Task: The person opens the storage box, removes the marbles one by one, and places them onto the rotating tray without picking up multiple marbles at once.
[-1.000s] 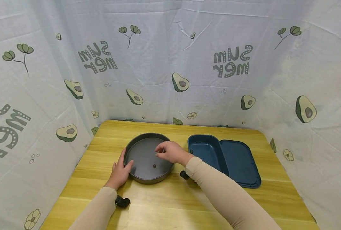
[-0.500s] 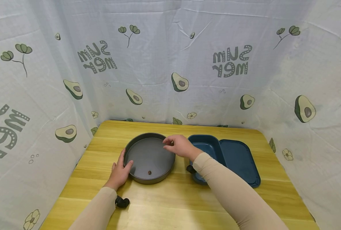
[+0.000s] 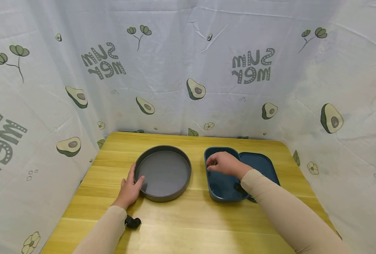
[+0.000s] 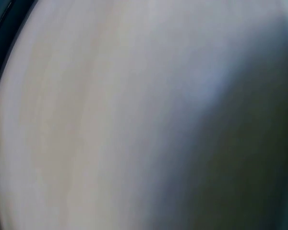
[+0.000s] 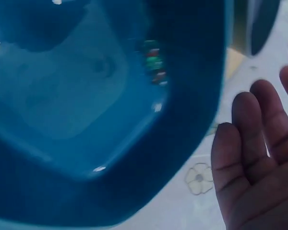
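Note:
My left hand (image 3: 129, 190) holds the left rim of a dark grey round cake pan (image 3: 164, 173), thumb over the edge and fingers along the outside. No bead shows on the pan's floor. Bent fingers bring my right hand (image 3: 224, 163) over the far left part of a blue rectangular container (image 3: 226, 190); its fingertips come close together, and anything between them is too small to make out. In the right wrist view, several small green and brown beads (image 5: 154, 62) lie blurred near the container's wall, beside my right hand's fingers (image 5: 247, 115).
A flat blue lid (image 3: 262, 164) lies right of the container, partly behind my right arm. Black wrist cameras (image 3: 132, 222) sit at both wrists. Behind the wooden table (image 3: 175, 225) hangs a printed curtain (image 3: 172, 70). The left wrist view is just a blur.
My right hand has moved right from above the pan to above the container. A brown bead seen in the pan earlier shifted toward the near edge and no longer shows. The left hand stayed put.

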`<state>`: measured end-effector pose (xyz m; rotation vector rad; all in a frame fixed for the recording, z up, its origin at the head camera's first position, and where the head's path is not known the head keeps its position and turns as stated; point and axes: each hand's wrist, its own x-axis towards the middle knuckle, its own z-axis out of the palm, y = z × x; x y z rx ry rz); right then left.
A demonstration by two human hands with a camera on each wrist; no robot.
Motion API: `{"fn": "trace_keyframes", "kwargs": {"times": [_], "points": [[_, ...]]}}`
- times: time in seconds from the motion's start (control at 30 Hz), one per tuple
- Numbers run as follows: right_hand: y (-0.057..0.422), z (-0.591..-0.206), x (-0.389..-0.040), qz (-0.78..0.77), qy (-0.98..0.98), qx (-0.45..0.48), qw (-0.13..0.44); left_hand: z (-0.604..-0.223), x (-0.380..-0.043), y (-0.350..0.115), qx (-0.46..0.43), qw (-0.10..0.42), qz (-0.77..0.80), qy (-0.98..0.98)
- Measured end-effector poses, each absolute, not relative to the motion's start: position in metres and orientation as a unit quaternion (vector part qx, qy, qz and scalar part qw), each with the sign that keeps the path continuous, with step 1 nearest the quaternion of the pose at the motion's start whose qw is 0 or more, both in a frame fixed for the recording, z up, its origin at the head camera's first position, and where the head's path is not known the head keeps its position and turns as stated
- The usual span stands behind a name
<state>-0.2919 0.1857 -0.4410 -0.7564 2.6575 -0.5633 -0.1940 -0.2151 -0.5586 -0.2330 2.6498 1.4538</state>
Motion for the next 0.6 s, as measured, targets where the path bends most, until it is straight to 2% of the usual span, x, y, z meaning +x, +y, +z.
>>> {"fn": "trace_keyframes", "kwargs": {"times": [0.37,0.6], "points": [[0.208,-0.467,-0.266,-0.113,0.914,-0.306,0.240,-0.556,-0.193,-0.215,-0.078,0.054,0.479,0.873],[0.211,-0.479,-0.251,-0.072,0.911,-0.317,0.255,-0.555,-0.193,-0.214,-0.072,0.052,0.476,0.875]]}}
